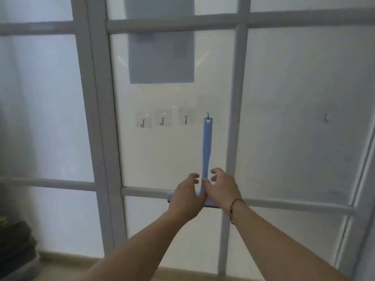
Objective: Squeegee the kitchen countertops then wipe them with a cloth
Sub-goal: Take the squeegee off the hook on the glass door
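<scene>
Squeegee (207, 151) on hook (208, 114); both hands at base

Left hand (187, 196): raised at arm's length, fingers loosely curled and spread, not clasped.
Right hand (221, 189): just beside it at 3 o'clock, thumb side touching, fingers curled open.
Right wrist: thin dark cord bracelet (235, 203).
Forearms: bare, converging from 6 o'clock.

Frosted glass partition (294, 82) fills the view, split by pale grey frame bars (97, 118). Diffuse daylight through the panes. Grey rectangular sheet (161, 49) at 12 o'clock. Small hooks (162, 121) in a row at centre. Dark blurred object (16, 244) at 8 o'clock. Beige floor strip (67, 258) along the bottom.
</scene>
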`<state>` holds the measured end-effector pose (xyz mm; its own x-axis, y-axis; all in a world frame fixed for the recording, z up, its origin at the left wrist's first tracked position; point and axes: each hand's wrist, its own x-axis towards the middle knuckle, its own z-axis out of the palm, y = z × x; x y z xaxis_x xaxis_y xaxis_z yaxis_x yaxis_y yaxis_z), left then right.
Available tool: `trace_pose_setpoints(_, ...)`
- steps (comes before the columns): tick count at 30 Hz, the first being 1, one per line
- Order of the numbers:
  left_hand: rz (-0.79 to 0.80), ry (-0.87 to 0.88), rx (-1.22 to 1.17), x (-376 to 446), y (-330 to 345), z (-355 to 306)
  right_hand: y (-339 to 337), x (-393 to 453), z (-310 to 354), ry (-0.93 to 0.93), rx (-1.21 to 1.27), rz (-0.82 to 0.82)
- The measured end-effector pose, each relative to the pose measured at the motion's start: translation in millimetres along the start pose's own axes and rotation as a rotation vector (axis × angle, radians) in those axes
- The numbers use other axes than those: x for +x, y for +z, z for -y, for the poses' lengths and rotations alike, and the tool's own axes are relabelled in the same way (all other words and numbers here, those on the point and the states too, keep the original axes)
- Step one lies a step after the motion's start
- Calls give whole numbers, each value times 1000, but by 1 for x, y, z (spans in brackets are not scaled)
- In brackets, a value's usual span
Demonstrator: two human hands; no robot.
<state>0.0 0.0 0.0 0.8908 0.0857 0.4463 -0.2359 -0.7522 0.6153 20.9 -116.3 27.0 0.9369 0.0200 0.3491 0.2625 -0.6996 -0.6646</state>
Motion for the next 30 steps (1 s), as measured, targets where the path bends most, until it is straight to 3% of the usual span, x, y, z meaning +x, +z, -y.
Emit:
trace_pose_setpoints(3, 4, -87, -125, 11, 9, -5, 9, 16, -6, 79, 230, -14)
trace_pose_setpoints(7, -29, -136, -211, 22, 16, -11, 9, 27, -6, 109, 353, 6)
trace_pose_setpoints(12, -147, -64, -172, 25, 13, -14, 2, 22, -2, 61, 368, -10)
trace_pose_setpoints(22, -230, 41, -253, 5, -23, -41, -35, -1, 26, -116, 486, 33)
trace_pose_setpoints(24, -186, 38, -206, -13, -32, -42, -44, -13, 27, -119, 506, 29)
trace_pose_setpoints(28, -95, 143, 55, -77, -49, -20, -81, -42, 22, -70, 860, 19)
trace_pose_setpoints(30, -56, 196, 199, -116, -59, -2, -95, -57, 12, -96, 834, 111)
